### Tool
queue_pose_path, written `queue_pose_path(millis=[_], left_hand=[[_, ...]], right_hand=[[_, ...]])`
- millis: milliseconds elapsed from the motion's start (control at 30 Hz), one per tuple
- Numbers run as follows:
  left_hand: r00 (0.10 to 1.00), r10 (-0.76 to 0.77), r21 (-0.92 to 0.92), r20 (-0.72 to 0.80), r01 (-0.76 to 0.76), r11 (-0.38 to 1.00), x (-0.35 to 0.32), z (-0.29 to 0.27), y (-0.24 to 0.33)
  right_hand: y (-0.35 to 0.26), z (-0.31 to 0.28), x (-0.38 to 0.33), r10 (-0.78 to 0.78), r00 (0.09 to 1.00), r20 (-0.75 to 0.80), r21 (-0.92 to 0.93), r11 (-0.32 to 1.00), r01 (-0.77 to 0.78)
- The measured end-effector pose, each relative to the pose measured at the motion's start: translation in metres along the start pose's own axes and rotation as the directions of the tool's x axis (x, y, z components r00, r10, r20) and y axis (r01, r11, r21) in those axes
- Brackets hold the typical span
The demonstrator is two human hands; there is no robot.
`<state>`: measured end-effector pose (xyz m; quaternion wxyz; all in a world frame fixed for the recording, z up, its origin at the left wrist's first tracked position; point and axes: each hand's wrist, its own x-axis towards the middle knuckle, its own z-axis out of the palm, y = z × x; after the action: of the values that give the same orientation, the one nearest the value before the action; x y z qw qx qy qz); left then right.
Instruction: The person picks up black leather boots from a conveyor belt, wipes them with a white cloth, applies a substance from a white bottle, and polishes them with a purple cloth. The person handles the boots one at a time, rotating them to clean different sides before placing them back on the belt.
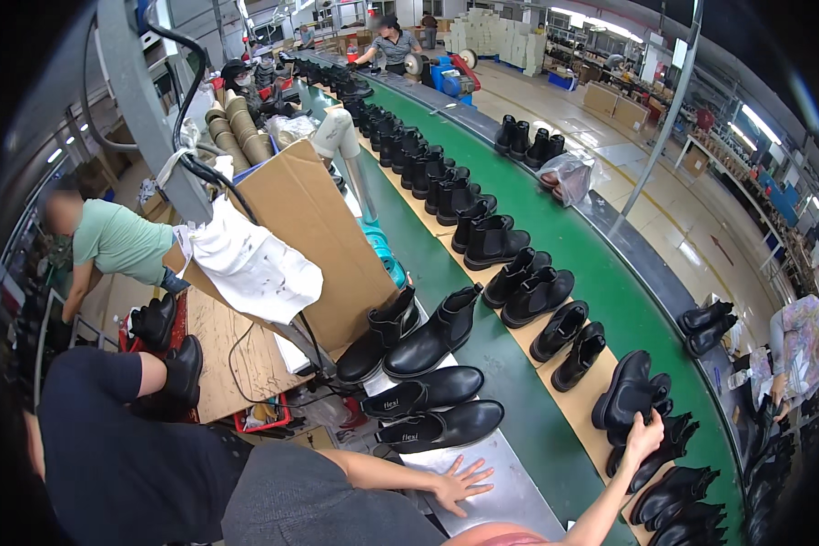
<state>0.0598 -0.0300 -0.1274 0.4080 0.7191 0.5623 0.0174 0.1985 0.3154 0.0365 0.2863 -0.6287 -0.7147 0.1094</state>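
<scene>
My right hand (644, 439) grips a black ankle boot (624, 393) at the right, its thumb and fingers closed on it. That boot is raised at a tilt over the row of black boots on the conveyor. My left hand (464, 485) lies with fingers spread on a grey metal-topped surface (510, 464). Just beyond it rest two black shoes (441, 428) on their sides, pale insoles or linings hidden in dark openings. Behind these, a pair of black boots (432, 337) stands against a cardboard sheet (309, 237).
Pairs of black boots (505, 244) line a tan strip along the green conveyor belt (610, 300). More boots (705, 326) stand on its far ledge. A person in dark clothing (136, 446) is close at lower left; others work farther off. A white cloth (255, 264) hangs by a metal post.
</scene>
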Motion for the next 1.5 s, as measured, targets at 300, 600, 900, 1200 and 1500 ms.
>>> queue_pose_path(millis=[300, 600, 900, 1200, 1500], left_hand=[[0.999, 0.0, 0.033, 0.049, -0.001, 0.999, -0.003, -0.006, 0.007], [0.998, 0.001, 0.094, 0.068, -0.008, 0.996, -0.001, -0.009, 0.001], [0.993, -0.032, 0.141, 0.115, 0.016, 0.99, 0.009, -0.018, 0.011], [0.996, -0.031, 0.132, 0.082, 0.02, 0.991, 0.008, -0.014, 0.01], [0.997, -0.022, 0.09, 0.069, 0.016, 0.996, 0.001, -0.018, 0.013]], right_hand=[[-0.014, 0.055, 0.022, 0.145, 0.916, 0.374, -0.279, 0.959, -0.038], [0.005, 0.073, 0.025, -0.213, 0.931, 0.295, -0.064, 0.968, 0.242], [-0.031, 0.098, 0.003, -0.04, 0.91, 0.412, -0.097, 0.991, 0.087], [0.038, 0.005, 0.071, 0.019, 1.0, -0.01, 0.156, 0.988, -0.017], [0.169, 0.016, 0.082, -0.167, 0.976, 0.141, -0.347, 0.915, 0.207]])
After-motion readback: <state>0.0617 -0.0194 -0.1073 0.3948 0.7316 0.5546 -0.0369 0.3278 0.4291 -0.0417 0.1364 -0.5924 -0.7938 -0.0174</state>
